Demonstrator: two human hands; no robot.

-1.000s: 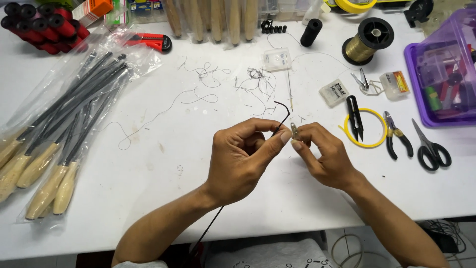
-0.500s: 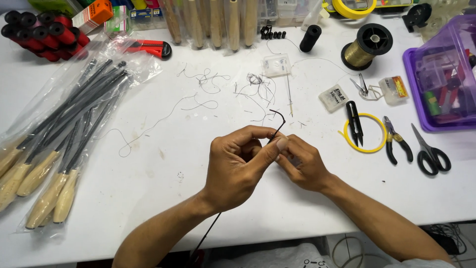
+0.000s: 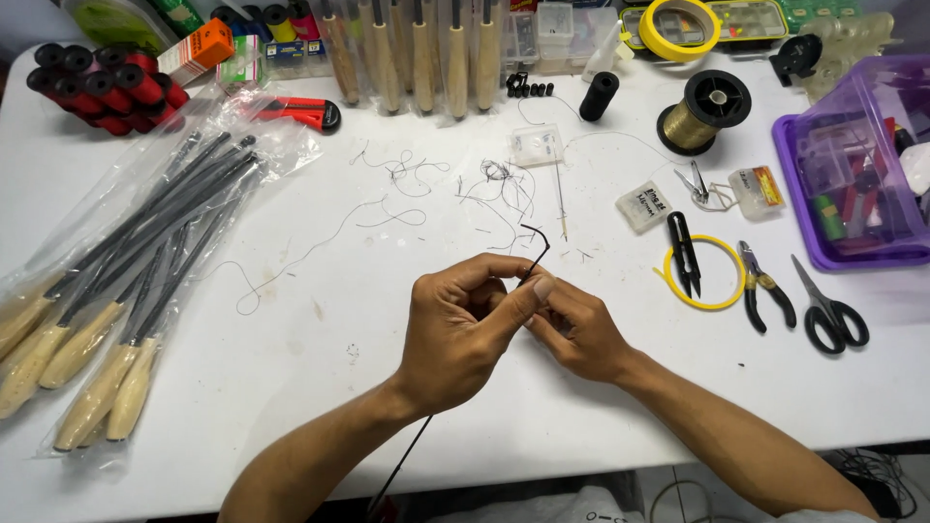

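Left hand: the left hand (image 3: 463, 334) sits at centre frame, fingers curled, thumb and forefinger pinching a thin black rod (image 3: 536, 254).
Right hand: the right hand (image 3: 579, 329) presses against the left, its fingertips clenched at the same spot; whether it grips the rod or something smaller cannot be told.
Rod: its bent tip pokes up above the fingers; the shaft runs down past the wrist to the bottom edge.
Nearby: loose thread scraps (image 3: 499, 189) above, black snips (image 3: 684, 252) on a yellow ring (image 3: 703, 274) to the right.
Risk: the slim rod looks likely to slip or twist if the pinch loosens; the bent tip could snag the stray threads.
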